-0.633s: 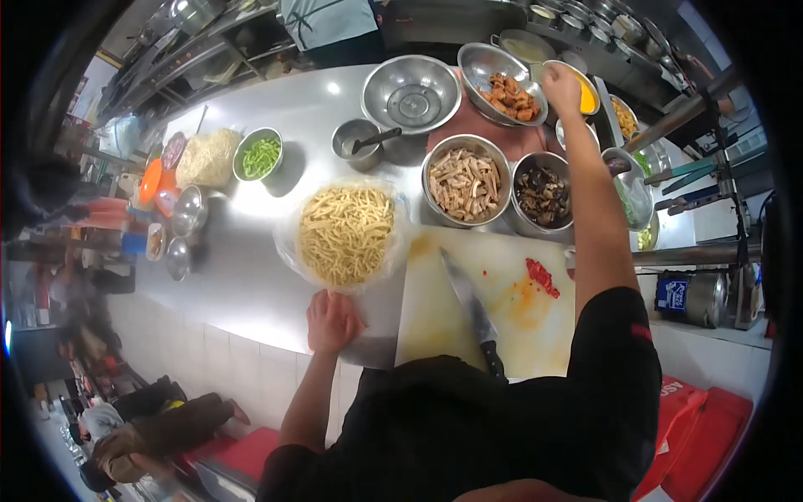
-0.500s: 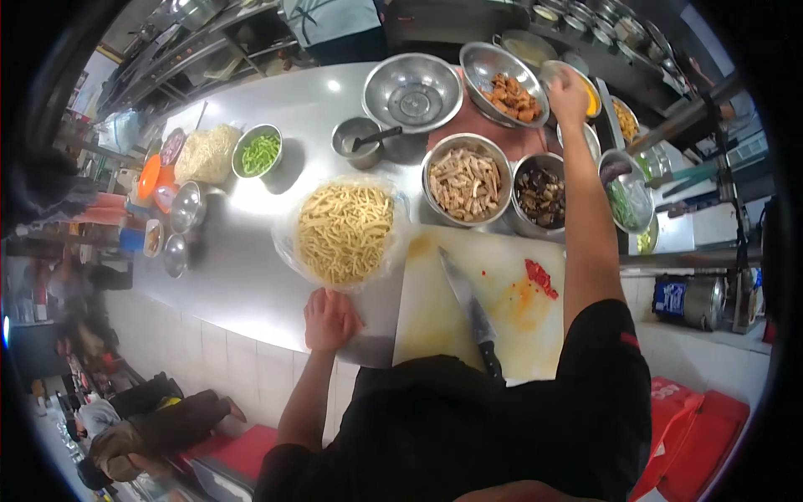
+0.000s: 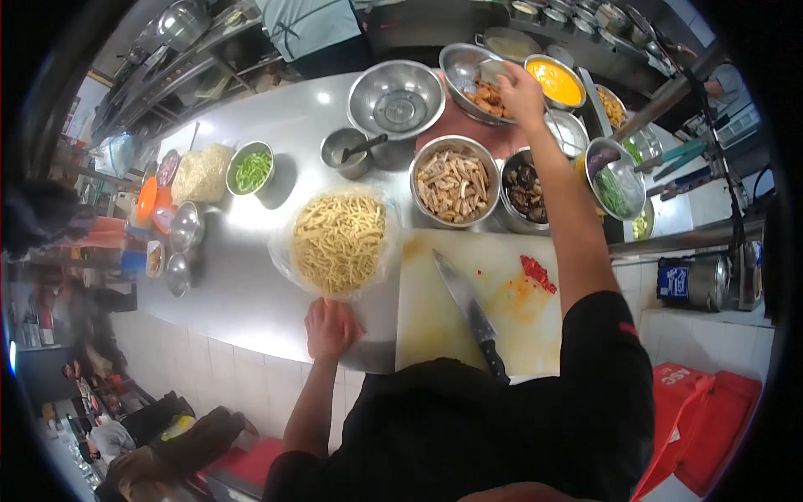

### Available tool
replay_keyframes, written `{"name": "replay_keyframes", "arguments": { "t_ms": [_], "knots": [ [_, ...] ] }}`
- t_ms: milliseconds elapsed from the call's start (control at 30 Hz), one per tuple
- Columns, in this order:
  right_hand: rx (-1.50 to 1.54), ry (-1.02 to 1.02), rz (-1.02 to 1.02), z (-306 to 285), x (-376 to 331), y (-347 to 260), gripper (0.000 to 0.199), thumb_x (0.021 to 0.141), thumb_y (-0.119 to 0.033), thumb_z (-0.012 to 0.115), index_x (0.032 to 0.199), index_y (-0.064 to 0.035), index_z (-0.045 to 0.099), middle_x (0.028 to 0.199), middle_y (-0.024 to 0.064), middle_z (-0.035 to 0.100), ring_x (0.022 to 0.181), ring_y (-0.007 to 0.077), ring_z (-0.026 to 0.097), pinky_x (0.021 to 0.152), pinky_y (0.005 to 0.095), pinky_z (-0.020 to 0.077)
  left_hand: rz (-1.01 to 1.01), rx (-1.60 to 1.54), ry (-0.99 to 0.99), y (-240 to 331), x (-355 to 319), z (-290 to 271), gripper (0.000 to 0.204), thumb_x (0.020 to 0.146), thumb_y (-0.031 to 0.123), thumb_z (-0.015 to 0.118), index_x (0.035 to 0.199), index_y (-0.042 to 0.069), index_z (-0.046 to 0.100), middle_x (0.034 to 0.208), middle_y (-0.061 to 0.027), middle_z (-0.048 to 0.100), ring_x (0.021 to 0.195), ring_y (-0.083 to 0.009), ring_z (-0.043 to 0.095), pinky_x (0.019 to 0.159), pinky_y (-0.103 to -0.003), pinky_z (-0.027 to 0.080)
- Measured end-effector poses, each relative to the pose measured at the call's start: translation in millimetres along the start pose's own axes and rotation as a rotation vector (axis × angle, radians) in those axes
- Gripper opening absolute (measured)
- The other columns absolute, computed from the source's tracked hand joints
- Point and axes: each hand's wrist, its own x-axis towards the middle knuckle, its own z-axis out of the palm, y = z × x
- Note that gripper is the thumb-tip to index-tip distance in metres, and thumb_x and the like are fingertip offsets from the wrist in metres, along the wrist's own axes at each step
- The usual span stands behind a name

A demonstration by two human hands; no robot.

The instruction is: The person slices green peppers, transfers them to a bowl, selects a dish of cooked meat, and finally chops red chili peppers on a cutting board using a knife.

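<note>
My right hand is closed on a small see-through cup, tilted over a steel bowl of browned meat pieces. My fingers hide part of the cup, so its contents cannot be made out. Below my right forearm are a bowl of pale meat strips and one of dark sliced pieces, partly covered by the arm. My left hand rests on the steel table's near edge with its fingers curled in. It is just below a clear bag of thick yellow noodles.
A large knife and chopped red pepper lie on the cutting board. Leftward stand a bowl of chopped greens and a bag of pale noodles. Farther back are a steel basin, a pot with a black-handled utensil and yellow liquid.
My right hand has moved left with the see-through cup, from the bowl of yellow liquid to above the browned meat. My left hand stays at the table edge. The view has shifted slightly.
</note>
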Motion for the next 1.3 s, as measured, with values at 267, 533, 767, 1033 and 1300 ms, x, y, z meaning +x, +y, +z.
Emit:
{"name": "replay_keyframes", "arguments": {
  "t_ms": [267,533,767,1033,1300],
  "knots": [
    [0.046,0.131,0.017,-15,18,-12,0.036,0.083,-0.021,0.071,0.116,-0.0088,0.072,0.106,0.0186,0.073,0.099,0.0341,0.071,0.088,0.0402,0.0548,-0.018,-0.05,-0.007,5,3,-5,0.058,0.085,0.023,0.064,0.139,0.007,0.052,0.131,-0.0247,0.054,0.123,-0.0456,0.05,0.1,-0.055,0.043],
    [-0.126,0.218,0.03,-48,-8,32,0.037,0.081,-0.022,0.071,0.115,-0.0081,0.072,0.108,0.019,0.073,0.102,0.0363,0.07,0.091,0.0433,0.0538,-0.007,-0.003,0.007,-1,-10,4,0.067,0.082,0.027,0.067,0.142,0.006,0.046,0.132,-0.0211,0.052,0.126,-0.0435,0.048,0.1,-0.054,0.042],
    [-0.344,-0.022,0.138,-43,5,38,0.032,0.08,-0.022,0.071,0.108,-0.008,0.073,0.103,0.0179,0.074,0.097,0.0374,0.071,0.089,0.0446,0.0543,-0.026,0.043,0.029,-2,0,12,0.063,0.083,0.027,0.066,0.138,0.005,0.048,0.13,-0.0218,0.053,0.122,-0.0437,0.05,0.099,-0.054,0.043],
    [-0.016,0.288,0.052,-33,17,29,0.033,0.08,-0.019,0.071,0.112,-0.0076,0.072,0.102,0.0192,0.074,0.094,0.0365,0.071,0.086,0.0431,0.0552,0.016,0.024,0.036,1,4,-1,0.067,0.081,0.025,0.066,0.142,0.007,0.047,0.126,-0.0205,0.054,0.119,-0.0428,0.051,0.095,-0.053,0.045],
    [0.015,0.204,-0.02,-6,54,15,0.028,0.084,-0.021,0.067,0.109,-0.0076,0.071,0.098,0.0177,0.074,0.092,0.0346,0.072,0.083,0.041,0.0561,-0.004,0.01,0.041,-4,-3,3,0.068,0.079,0.025,0.067,0.142,0.007,0.046,0.128,-0.0203,0.054,0.12,-0.0426,0.05,0.096,-0.054,0.043]
  ]
}}
